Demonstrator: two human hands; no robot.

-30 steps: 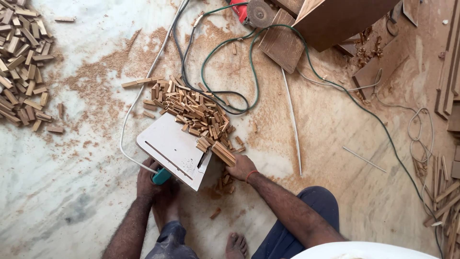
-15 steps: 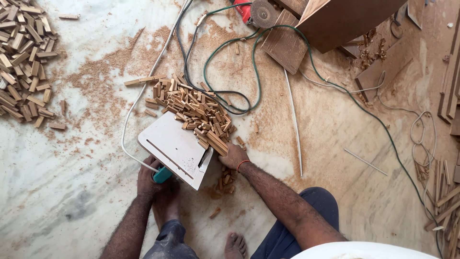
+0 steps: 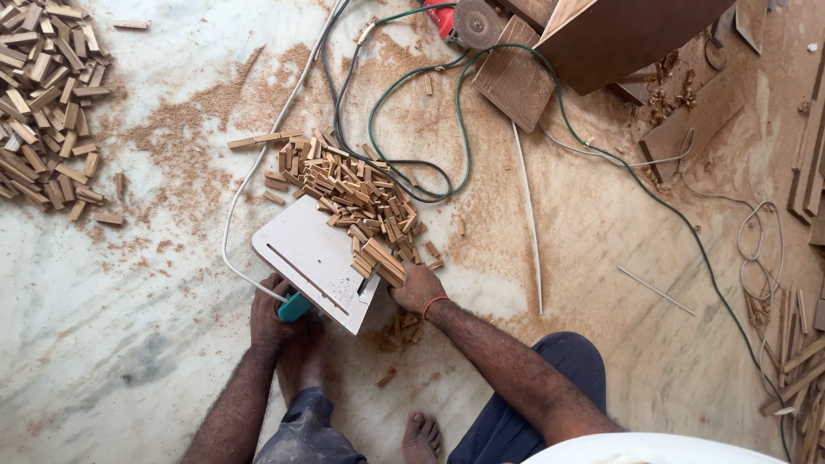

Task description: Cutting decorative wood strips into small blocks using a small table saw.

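Right hand [image 3: 416,288] grips wood strips [image 3: 378,261] at white board [image 3: 309,258] edge.

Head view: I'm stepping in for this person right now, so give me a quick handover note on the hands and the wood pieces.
Left hand: gripping the teal-handled tool under the near edge of the white slotted board.
Right hand: resting on a bundle of small wood blocks at the board's right edge.
Done: cut blocks lie heaped just beyond the board; another pile sits far left.
Left: a few blocks lie loose below the board, by the right wrist.
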